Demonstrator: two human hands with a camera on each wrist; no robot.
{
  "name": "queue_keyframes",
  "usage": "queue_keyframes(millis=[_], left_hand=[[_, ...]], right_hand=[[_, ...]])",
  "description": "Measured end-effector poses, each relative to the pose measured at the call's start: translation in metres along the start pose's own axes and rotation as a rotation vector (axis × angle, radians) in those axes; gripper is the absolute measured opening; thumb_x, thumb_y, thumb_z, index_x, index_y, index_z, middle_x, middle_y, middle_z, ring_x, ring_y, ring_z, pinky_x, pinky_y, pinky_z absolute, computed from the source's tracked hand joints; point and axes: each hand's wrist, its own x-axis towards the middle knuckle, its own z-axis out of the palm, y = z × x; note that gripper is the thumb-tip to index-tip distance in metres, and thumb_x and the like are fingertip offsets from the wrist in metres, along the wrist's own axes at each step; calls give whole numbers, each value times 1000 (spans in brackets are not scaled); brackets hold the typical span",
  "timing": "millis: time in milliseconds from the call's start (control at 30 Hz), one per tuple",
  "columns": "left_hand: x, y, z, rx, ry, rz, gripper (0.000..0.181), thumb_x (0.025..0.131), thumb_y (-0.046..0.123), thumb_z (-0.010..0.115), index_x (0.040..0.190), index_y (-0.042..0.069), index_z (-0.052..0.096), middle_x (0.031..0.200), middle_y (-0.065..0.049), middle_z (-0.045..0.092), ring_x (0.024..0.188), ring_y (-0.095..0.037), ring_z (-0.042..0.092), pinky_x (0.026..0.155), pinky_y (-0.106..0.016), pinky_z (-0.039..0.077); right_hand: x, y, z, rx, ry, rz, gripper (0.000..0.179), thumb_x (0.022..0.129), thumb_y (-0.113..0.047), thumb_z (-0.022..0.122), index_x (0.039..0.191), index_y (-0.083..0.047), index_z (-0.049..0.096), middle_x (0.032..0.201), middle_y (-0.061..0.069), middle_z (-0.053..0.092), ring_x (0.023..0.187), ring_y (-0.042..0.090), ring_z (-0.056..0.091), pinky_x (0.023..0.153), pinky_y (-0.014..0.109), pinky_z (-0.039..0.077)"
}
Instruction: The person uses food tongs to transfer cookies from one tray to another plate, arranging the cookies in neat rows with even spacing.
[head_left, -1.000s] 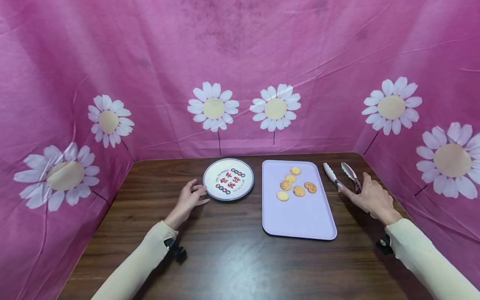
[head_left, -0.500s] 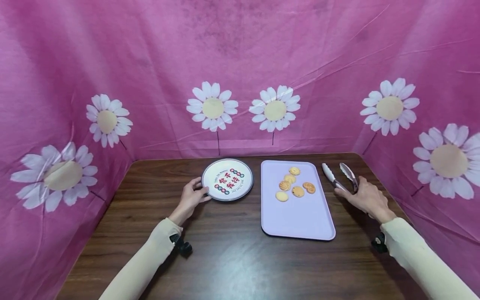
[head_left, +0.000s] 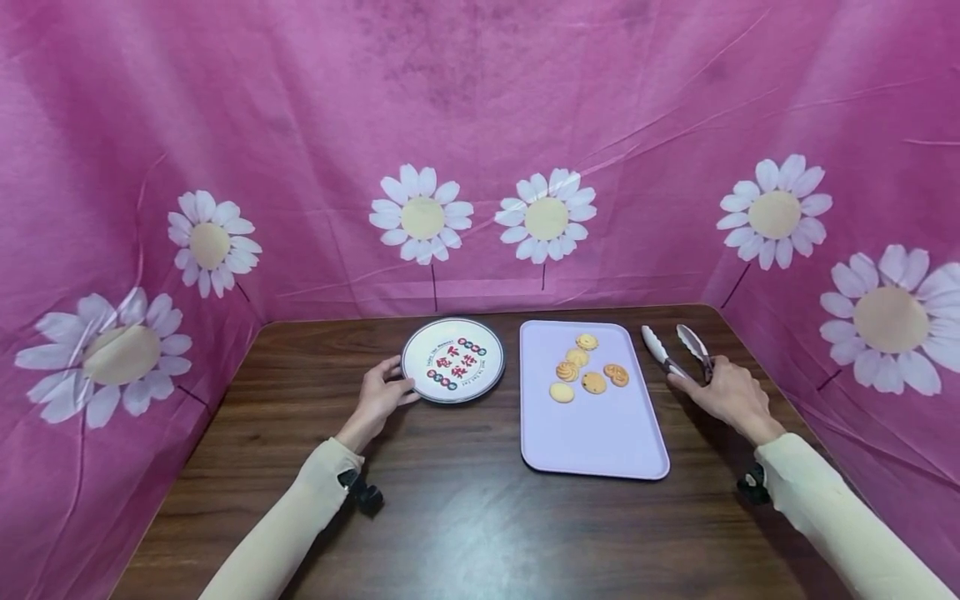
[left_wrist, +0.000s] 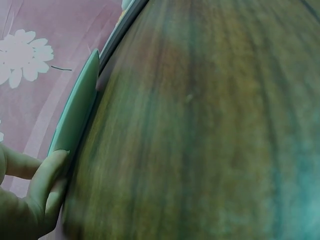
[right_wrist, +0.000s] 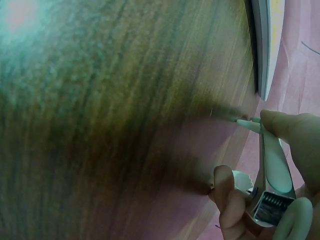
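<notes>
Looking down at the desk, we see our left hand pinching the left rim of the white plate with its red lettering, thumb on the near side. Over on the right, our right hand has its fingers wrapped round the handles of the tongs, whose pale tips point to the far edge and stand well apart. Between plate and tongs, we have the lilac tray, and on its far half sit six cookies: the pretzel-shaped one furthest right, the smooth round one nearest us. Behind it all, we've got the pink daisy cloth. Whether the tongs touch the desk, we cannot tell.
</notes>
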Motion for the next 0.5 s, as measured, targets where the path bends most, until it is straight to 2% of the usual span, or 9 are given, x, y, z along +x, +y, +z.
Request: queue_keyframes(millis=[100, 267, 500], left_hand=[[-1, 0, -1, 3, 3, -4, 67, 96, -15, 55, 159, -9, 31, 147, -34, 42, 93, -19, 66, 77, -19, 70], [-1, 0, -2, 9, -3, -8, 66, 96, -14, 55, 158, -9, 31, 148, -35, 42, 96, -22, 66, 79, -21, 70], [-4, 1, -1, 39, -20, -20, 65, 96, -14, 56, 157, -8, 35, 145, -34, 47, 94, -21, 68, 80, -23, 71]], right_hand=[[0, -1, -1, 2, -2, 5, 84, 92, -72, 61, 107, 10, 54, 97, 40, 63, 81, 54, 64, 46, 47, 49], [-2, -3, -1, 5, -5, 11, 82, 94, -71, 58, 107, 10, 53, 97, 40, 63, 83, 55, 63, 46, 46, 48], [-7, -3, 3, 17, 16, 22, 83, 95, -72, 56, 113, 9, 52, 101, 39, 63, 91, 60, 62, 50, 51, 48]])
